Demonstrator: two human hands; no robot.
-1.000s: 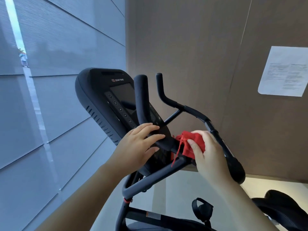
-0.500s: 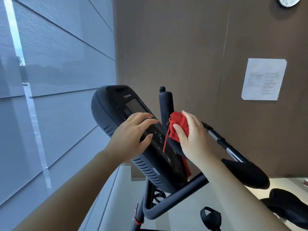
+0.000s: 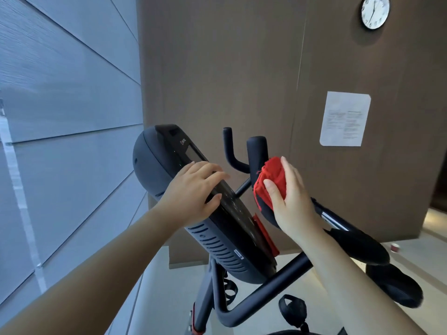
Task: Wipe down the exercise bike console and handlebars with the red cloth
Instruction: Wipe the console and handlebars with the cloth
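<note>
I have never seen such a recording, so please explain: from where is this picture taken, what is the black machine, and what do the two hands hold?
One camera, worn on the person's head, looks forward and down, so you see that person's own arms. The black machine is an exercise bike: its console, with screen and buttons, and its handlebars. The left hand rests on the console with relaxed fingers and holds nothing. The right hand grips a red cloth round the nearer upright of the handlebars, to wipe it. A clock and a paper sheet hang on the brown wall behind.
</note>
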